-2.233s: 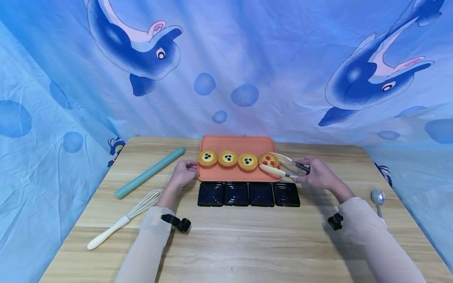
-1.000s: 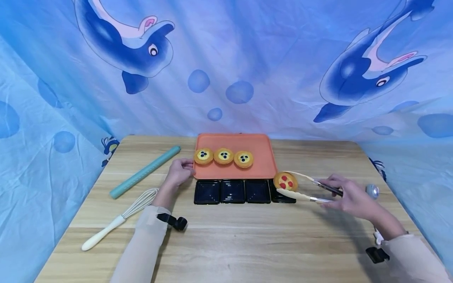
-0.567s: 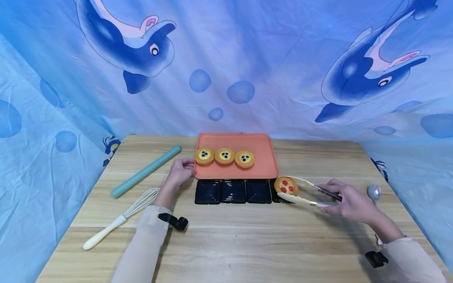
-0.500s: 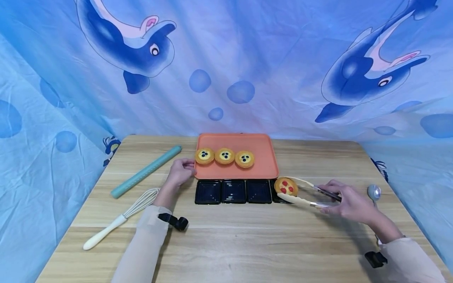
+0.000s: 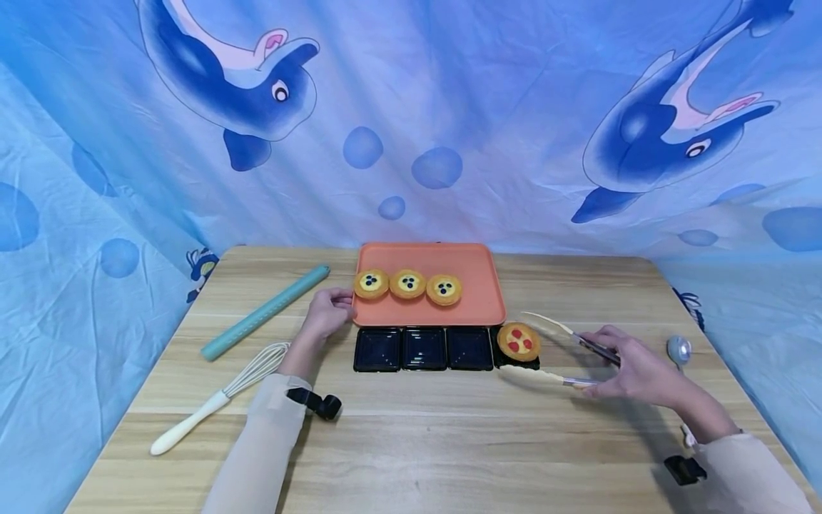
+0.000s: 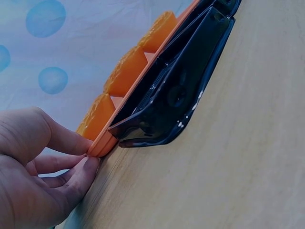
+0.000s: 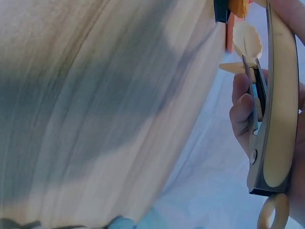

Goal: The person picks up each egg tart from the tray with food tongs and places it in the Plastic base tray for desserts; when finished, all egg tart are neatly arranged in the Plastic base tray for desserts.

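With thumb and fingers, my left hand (image 5: 329, 314) pinches the left edge of an orange tray (image 5: 472, 260); the left wrist view shows the pinch at the tray's corner (image 6: 102, 143). Three tarts (image 5: 407, 284) with dark blue dots sit in a row on the tray. My right hand (image 5: 642, 368) holds tongs (image 5: 536, 374) with pale tips, whose arms are spread apart. Between those tips, apart from both, a tart with red pieces (image 5: 519, 343) rests in the rightmost black box (image 5: 498, 357). The tongs' handle (image 7: 281, 109) fills the right side of the right wrist view.
Several black boxes (image 5: 379, 350) line the tray's front edge. To the left lie a teal rolling pin (image 5: 266, 312) and a whisk (image 5: 221, 397) with a white handle. A metal spoon-like tool (image 5: 679, 350) lies at the right. A blue dolphin curtain (image 5: 411, 107) stands behind the table.
The red-topped tart has gone in the tongs from the tray's right end to the rightmost box. Since half a second ago the tongs have spread and let it go. My left hand stays put.
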Motion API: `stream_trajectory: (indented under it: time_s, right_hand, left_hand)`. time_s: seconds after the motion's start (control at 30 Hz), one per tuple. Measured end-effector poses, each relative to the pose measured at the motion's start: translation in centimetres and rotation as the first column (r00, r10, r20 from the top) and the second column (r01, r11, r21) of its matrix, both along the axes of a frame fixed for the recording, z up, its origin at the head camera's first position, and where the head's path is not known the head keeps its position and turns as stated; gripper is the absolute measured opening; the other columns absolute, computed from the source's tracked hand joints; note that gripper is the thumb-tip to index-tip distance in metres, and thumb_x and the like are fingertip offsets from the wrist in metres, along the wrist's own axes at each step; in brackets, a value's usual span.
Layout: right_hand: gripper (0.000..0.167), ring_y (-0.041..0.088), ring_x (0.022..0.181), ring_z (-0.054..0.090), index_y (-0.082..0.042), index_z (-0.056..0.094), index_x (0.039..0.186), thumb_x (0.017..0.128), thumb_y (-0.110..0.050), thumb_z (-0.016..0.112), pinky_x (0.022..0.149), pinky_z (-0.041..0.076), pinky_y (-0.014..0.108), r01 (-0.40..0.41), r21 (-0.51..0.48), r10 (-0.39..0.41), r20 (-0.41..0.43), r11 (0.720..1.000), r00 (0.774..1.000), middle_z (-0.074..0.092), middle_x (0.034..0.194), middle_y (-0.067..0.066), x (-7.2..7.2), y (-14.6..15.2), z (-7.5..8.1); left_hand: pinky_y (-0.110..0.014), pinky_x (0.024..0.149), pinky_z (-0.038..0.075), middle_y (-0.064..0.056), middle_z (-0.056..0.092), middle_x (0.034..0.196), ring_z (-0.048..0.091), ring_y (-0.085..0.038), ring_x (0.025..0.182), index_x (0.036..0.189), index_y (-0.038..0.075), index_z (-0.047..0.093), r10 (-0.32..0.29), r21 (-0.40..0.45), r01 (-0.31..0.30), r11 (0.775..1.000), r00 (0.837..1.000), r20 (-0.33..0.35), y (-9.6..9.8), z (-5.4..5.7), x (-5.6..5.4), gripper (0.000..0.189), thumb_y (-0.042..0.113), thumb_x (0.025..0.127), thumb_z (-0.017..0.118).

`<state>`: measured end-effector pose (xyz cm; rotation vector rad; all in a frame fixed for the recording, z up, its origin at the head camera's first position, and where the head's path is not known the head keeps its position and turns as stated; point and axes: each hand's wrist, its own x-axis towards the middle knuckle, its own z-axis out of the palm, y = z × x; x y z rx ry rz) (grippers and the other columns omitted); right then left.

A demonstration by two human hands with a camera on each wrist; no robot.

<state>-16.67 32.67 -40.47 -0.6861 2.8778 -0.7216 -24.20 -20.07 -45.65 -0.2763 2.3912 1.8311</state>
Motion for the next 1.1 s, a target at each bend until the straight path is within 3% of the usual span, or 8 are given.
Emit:
stream_trajectory:
  time_s: [0.13,0.37,0.53,0.73,0.93,1.1]
  right_hand:
    - [0.095,0.023,0.079,0.050,0.004,0.053,0.137,0.064,-0.044,0.092,0.058,0.040,0.026,-0.004,-0.003,0.004,0.013,1.000,1.000,0.054,0.115,0.009,0.3,-0.3,0.2]
    - [0.096,0.036,0.101,0.058,0.007,0.052,0.137,0.065,-0.043,0.091,0.071,0.053,0.043,-0.003,-0.017,0.002,-0.068,1.000,0.998,0.055,0.125,0.019,-0.1,-0.4,0.9]
    - [0.094,0.026,0.080,0.061,0.007,0.050,0.139,0.066,-0.036,0.092,0.059,0.052,0.034,0.001,-0.076,-0.012,-0.143,0.997,0.990,0.056,0.123,0.023,-1.1,-1.2,2.3]
    - [0.096,0.036,0.091,0.063,0.003,0.046,0.144,0.068,-0.035,0.091,0.073,0.054,0.053,-0.004,-0.089,-0.011,-0.174,0.996,0.985,0.053,0.130,0.029,-3.5,-3.7,3.9]
    - [0.095,0.025,0.083,0.058,0.003,0.049,0.143,0.068,-0.037,0.092,0.066,0.050,0.040,-0.059,-0.065,0.047,-0.173,0.996,0.984,0.058,0.122,0.017,-7.0,-7.4,3.7]
    - [0.093,0.025,0.087,0.059,0.000,0.049,0.144,0.068,-0.036,0.091,0.073,0.051,0.044,-0.106,-0.053,0.099,-0.122,0.993,0.988,0.056,0.128,0.018,-9.2,-10.5,2.9]
  left_hand:
    - [-0.022,0.071,0.052,-0.022,0.057,0.116,0.057,-0.019,0.089,0.130,-0.010,0.055,-0.003,-0.003,0.003,1.000,1.000,0.004,0.0,0.1,0.0,0.051,-0.014,0.079,0.058]
    - [-0.022,0.071,0.051,-0.021,0.057,0.115,0.057,-0.021,0.091,0.130,-0.010,0.055,-0.002,-0.009,0.002,1.000,1.000,0.006,0.0,0.1,0.0,0.051,-0.014,0.079,0.057]
    - [-0.024,0.074,0.052,-0.022,0.058,0.115,0.058,-0.024,0.094,0.130,-0.010,0.056,0.000,-0.019,0.000,1.000,1.000,0.004,0.0,0.1,0.1,0.050,-0.013,0.080,0.058]
    - [-0.023,0.073,0.052,-0.023,0.058,0.115,0.058,-0.023,0.093,0.130,-0.011,0.055,0.000,-0.022,0.000,1.000,1.000,-0.002,-0.1,-0.1,0.0,0.050,-0.013,0.079,0.058]
    - [-0.025,0.075,0.053,-0.023,0.058,0.117,0.058,-0.024,0.094,0.130,-0.011,0.055,-0.001,-0.018,0.001,1.000,1.000,-0.012,0.1,0.0,0.1,0.050,-0.014,0.080,0.058]
    - [-0.028,0.080,0.055,-0.024,0.060,0.116,0.061,-0.028,0.099,0.129,-0.011,0.056,0.007,-0.016,-0.007,1.000,1.000,-0.013,0.1,0.1,0.2,0.049,-0.014,0.080,0.059]
